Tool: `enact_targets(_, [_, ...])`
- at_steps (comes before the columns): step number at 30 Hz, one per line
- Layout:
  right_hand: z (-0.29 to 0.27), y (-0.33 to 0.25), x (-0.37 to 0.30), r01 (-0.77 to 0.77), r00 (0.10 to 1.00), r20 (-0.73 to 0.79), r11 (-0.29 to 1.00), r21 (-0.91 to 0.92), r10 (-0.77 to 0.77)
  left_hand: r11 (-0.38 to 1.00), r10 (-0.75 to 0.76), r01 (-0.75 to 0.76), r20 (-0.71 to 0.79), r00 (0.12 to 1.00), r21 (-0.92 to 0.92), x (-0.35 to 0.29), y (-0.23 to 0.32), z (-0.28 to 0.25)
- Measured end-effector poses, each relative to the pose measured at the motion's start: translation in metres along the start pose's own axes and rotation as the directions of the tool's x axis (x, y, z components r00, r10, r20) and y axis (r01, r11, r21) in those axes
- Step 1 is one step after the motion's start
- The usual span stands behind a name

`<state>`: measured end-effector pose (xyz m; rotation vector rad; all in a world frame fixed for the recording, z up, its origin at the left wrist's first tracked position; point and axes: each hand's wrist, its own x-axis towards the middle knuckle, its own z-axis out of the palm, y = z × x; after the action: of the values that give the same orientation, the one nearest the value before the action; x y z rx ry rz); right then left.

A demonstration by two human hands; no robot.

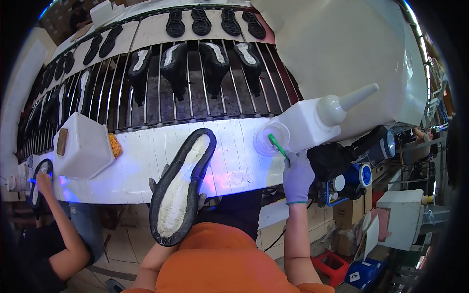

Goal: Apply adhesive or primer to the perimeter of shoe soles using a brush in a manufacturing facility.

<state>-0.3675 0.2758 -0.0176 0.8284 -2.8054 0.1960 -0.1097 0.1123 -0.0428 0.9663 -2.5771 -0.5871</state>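
A black shoe upper (181, 168), its underside facing up with a whitish middle, hangs over the near edge of the white table. My left hand (202, 200) grips it from beneath; most of that hand is hidden, and only grey fingertips show along the sides. My right hand (298, 179), in a pale glove with a green cuff edge, is closed on a green-handled brush (277, 145). The brush head dips into a small translucent cup (271, 136). Beside the cup, a white squeeze bottle (312, 124) with a long nozzle lies tilted.
Beyond the table (139, 146), a roller conveyor (193, 110) carries several black uppers and soles (201, 22). A white container (85, 146) stands to the left. At far left a co-worker's hand (45, 183) works on another shoe. A blue-lidded jug (359, 175) is at right.
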Motion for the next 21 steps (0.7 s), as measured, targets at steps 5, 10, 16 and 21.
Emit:
enact_targets(5, [0.009,-0.001,0.012,0.069,0.993,0.103,0.982,-0.175,-0.052,0.992,0.052,-0.058,0.058,0.997,0.113,0.007,0.006,-0.011])
enact_targets(10, [0.010,-0.003,0.019,0.073,0.984,0.166,0.994,-0.083,-0.058,0.776,0.116,-0.114,0.037,0.993,0.621,0.004,0.005,-0.005])
enact_targets(16, [0.024,0.035,0.020,-0.081,0.979,0.203,0.929,0.362,0.006,0.208,0.185,-0.106,0.067,0.980,0.972,-0.001,0.001,0.001])
enact_targets(21, [0.057,0.044,-0.004,-0.538,0.842,0.512,0.335,0.773,0.172,-0.364,0.208,-0.050,0.133,0.969,0.930,0.012,0.009,0.008])
